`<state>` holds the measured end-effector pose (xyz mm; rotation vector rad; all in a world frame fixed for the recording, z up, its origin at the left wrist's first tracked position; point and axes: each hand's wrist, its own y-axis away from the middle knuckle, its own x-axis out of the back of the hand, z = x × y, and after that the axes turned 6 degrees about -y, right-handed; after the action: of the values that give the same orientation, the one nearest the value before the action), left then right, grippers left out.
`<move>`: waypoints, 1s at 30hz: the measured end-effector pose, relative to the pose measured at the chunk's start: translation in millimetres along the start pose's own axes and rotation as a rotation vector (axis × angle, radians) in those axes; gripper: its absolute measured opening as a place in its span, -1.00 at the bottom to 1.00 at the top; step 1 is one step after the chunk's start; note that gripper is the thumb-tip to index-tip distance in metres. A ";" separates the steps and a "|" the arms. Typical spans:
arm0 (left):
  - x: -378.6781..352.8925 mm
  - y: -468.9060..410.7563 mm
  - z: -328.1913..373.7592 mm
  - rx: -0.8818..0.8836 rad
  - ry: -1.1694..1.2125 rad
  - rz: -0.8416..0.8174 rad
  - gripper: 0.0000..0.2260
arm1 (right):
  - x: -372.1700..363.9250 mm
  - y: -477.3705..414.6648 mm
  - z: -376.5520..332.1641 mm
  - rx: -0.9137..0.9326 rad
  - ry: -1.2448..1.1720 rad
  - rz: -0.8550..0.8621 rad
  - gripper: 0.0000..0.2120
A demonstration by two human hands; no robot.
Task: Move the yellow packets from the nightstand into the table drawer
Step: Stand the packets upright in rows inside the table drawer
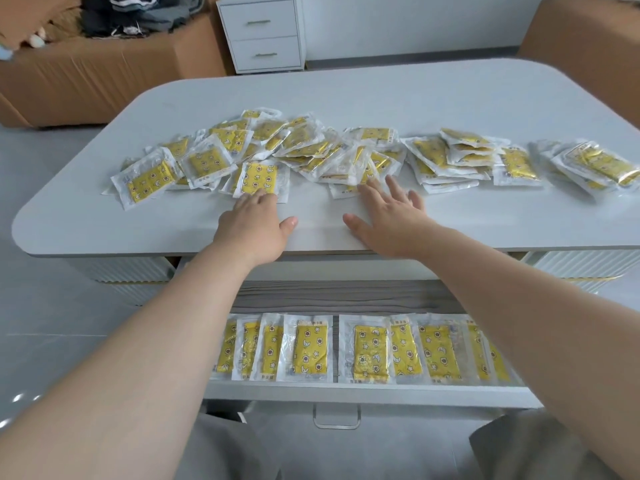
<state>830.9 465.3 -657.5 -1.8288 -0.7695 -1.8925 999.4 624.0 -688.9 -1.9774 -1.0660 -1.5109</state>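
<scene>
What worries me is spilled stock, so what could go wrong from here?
The left hand touches one packet at the edge of the loose pile; sliding it may drag overlapping neighbours off the table. The right hand, open at the pile, could scatter it. Packets dropped into the drawer may upset the neat row there.

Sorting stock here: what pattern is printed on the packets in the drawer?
The packets show stars, moons and flowers on yellow; head view.

You are working in a plain indoor room, part store. Large cardboard boxes (104, 74) stand far left and far right, one heaped with clothes (131, 12). A white two-drawer cabinet (265, 32) stands against the far wall on a pale tiled floor (41, 306).
</scene>
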 end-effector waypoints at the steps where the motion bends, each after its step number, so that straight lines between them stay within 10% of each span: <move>1: -2.5 -0.6 -1.2 -0.002 -0.002 -0.041 -0.39 | 0.9 -0.2 -1.3 -0.002 0.003 0.004 -0.25; 23: -6.4 14.8 15.5 -0.008 0.225 0.266 -0.96 | 13.5 44.7 -7.3 -0.078 0.011 0.191 -0.67; 27: -7.6 14.0 16.0 0.026 0.343 0.261 -0.74 | 14.1 44.9 -9.4 -0.068 -0.087 0.216 -0.80; 30: -6.2 13.4 16.1 0.107 0.336 0.182 -0.47 | 19.6 43.5 -10.7 -0.202 -0.341 0.206 -0.44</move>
<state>852.2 464.6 -662.3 -1.4136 -0.5565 -1.9290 1029.1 595.7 -662.2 -2.4661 -0.8255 -1.2427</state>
